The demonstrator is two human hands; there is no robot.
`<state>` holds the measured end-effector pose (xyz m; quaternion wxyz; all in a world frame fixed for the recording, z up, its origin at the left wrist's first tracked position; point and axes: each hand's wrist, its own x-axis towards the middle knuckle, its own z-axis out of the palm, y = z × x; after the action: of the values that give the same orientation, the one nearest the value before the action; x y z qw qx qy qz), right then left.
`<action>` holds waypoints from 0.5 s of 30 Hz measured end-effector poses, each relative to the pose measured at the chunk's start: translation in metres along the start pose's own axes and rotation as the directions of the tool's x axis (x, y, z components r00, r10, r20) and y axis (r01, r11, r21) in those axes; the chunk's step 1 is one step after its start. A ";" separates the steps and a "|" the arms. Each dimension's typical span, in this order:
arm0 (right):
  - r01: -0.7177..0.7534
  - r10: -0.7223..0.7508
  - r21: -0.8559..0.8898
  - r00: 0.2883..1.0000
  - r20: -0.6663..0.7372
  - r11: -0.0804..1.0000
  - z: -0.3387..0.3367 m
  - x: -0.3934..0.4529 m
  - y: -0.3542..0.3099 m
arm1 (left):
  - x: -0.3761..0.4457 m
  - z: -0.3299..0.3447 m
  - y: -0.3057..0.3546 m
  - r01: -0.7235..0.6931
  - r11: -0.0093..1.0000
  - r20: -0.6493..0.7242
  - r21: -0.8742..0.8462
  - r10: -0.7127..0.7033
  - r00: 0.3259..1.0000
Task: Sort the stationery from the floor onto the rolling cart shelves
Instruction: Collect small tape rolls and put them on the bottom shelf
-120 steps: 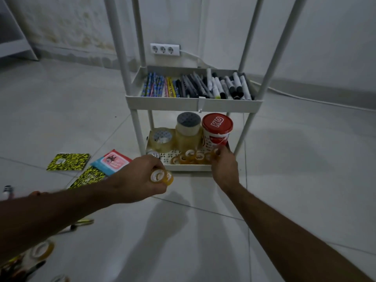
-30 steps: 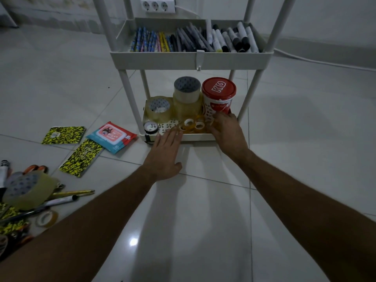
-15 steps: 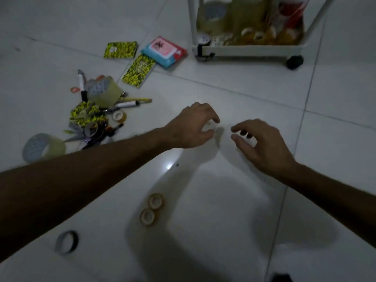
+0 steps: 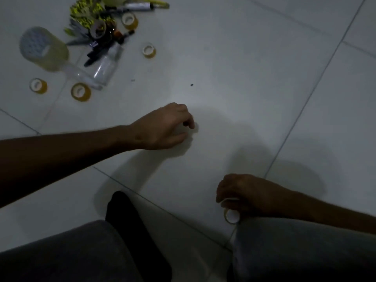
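Four small tape rolls lie loose on the tiled floor [image 4: 244, 78] near the stationery pile [image 4: 97, 23]; a fifth small tape roll [image 4: 231, 215] sits clamped under the curled right hand [image 4: 240, 192]. One large tape roll [image 4: 43, 48] lies alongside. The left hand [image 4: 162, 127] reaches low, fingers pinched together; whether they hold anything, I cannot tell.

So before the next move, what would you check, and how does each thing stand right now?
1. Right hand holds a small yellowish tape roll: ok.
2. Left hand has gripped something: cannot tell, fingers curled on the white tiled floor.
3. More small tape rolls left on the floor: ok, several.
4. Rolling cart in view: not ok.
5. Large clear tape roll lying apart from the pen pile: ok.
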<state>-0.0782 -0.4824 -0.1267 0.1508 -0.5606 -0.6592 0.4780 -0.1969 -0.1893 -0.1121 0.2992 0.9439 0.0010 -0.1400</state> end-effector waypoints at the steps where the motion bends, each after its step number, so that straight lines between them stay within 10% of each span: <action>1: -0.010 0.010 0.014 1.000 -0.014 1.000 0.002 -0.006 -0.002 | -0.005 0.003 0.000 -0.018 1.000 -0.013 -0.005 0.018 1.000; 7: -0.151 0.169 0.101 0.963 -0.208 0.983 0.021 -0.040 -0.009 | -0.018 0.017 0.005 -0.067 0.994 -0.036 0.089 0.071 0.997; 15: -0.178 0.182 0.047 0.976 -0.118 0.983 0.053 -0.026 -0.005 | -0.029 0.000 -0.019 -0.027 0.942 0.014 0.334 0.024 1.000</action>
<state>-0.1120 -0.5292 -0.1402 0.1571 -0.6431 -0.5865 0.4666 -0.2267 -0.1714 -0.1150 0.1367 0.9802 -0.0364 -0.1386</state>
